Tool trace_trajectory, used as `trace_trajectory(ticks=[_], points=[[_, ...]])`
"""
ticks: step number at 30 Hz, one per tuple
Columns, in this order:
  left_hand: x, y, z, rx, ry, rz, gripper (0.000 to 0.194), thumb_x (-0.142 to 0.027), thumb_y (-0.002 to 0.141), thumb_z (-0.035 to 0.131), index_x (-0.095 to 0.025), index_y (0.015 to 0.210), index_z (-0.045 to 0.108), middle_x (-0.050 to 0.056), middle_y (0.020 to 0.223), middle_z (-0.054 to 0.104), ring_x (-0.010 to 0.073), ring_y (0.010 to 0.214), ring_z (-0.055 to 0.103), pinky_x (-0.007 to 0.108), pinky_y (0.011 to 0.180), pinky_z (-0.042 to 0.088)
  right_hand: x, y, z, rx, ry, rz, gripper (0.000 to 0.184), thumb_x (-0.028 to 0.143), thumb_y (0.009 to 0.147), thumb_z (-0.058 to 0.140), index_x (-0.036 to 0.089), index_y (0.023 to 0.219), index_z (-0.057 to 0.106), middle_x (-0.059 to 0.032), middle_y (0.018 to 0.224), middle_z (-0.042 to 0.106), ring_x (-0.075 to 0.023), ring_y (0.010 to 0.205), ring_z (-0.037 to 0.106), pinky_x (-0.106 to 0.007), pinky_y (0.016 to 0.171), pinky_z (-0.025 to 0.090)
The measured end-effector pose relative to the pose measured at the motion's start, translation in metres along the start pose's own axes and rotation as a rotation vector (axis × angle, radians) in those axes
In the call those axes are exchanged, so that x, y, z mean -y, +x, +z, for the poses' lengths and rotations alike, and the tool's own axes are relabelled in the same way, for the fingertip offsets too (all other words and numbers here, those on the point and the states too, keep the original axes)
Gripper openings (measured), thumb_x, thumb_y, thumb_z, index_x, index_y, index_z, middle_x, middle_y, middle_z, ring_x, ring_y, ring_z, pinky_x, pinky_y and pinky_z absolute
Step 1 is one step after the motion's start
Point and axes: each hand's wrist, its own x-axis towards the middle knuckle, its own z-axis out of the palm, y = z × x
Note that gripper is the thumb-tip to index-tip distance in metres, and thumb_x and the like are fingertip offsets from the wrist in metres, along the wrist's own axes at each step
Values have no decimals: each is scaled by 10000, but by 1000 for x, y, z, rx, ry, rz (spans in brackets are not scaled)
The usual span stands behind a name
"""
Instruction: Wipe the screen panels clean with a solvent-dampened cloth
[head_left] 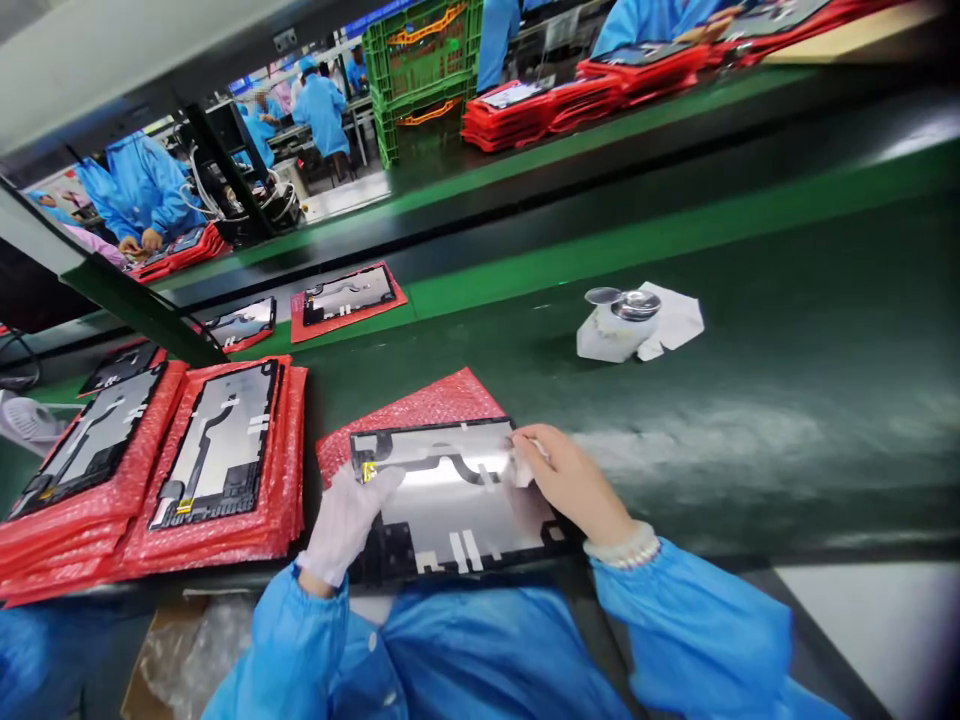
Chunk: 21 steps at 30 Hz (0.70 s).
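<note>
A display panel [420,500] with a silvery back and black edges lies tilted in front of me, partly over a red bubble-wrap sheet [442,395]. My left hand [345,520], in a white glove, grips the panel's left edge, its thumb on top near a yellow connector [367,472]. At the upper right corner, my bare right hand [562,475] is closed around a small white wipe [521,468] that touches the silvery surface. The hand hides part of that corner.
Stacked panels on red bubble wrap [217,440] stand at the left. Further panels [349,295] lie behind. Beyond the bench [735,420] centre are a metal-topped dispenser [636,304] and white paper [679,320]. A green crate [424,75] and co-workers [322,105] are farther back.
</note>
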Motion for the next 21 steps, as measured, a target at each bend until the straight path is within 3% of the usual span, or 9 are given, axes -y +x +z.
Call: trace_trajectory(ticks=[2,5,8,11,14,17,21], points=[[3,-9,5,20,-102,26,437,-446,666,739,-178,1009,690,45,894,725,226,910,652,268,805,483,2,1,-5,-21,31,21,258,348,883,385,193,935,584,-74,944,596,-214,911,579,-343,858,440],[26,-21,10,10,-391,-49,453,-424,721,695,-159,1085,648,68,993,719,245,929,664,337,831,509,19,-5,-12,-78,52,4,272,287,843,420,191,1042,579,-85,1035,545,-211,981,562,-351,901,447],[55,-24,11,-123,-487,-129,468,-410,734,690,-157,1124,630,71,1036,712,226,975,659,325,901,489,47,-14,-16,-63,30,-182,365,159,811,399,191,1141,551,-98,1122,510,-207,1085,523,-355,950,435],[70,-21,10,-235,-525,-171,482,-407,714,718,-165,1122,635,66,1013,721,215,948,670,320,912,484,68,-18,-12,-39,-67,-378,389,80,828,341,173,1116,585,-109,1094,570,-209,1060,542,-383,934,454],[71,-18,10,-259,-579,-174,504,-400,728,708,-171,1167,609,62,1015,723,200,892,682,317,863,507,76,-24,6,-46,-187,-457,362,68,860,353,181,1056,635,-79,1038,656,-207,989,596,-424,940,460],[72,-17,12,-243,-510,-124,494,-410,760,679,-187,1193,594,53,1045,718,197,912,673,302,828,509,85,-39,40,-29,-179,-473,355,72,882,363,168,1067,651,-78,1122,657,-190,1053,601,-389,970,476],[76,-17,11,-237,-416,-69,438,-409,789,649,-203,1173,608,36,1062,714,191,950,654,298,876,477,96,-55,79,195,-118,-637,386,82,884,351,150,1133,639,-86,1282,568,-180,1219,497,-385,1067,411]])
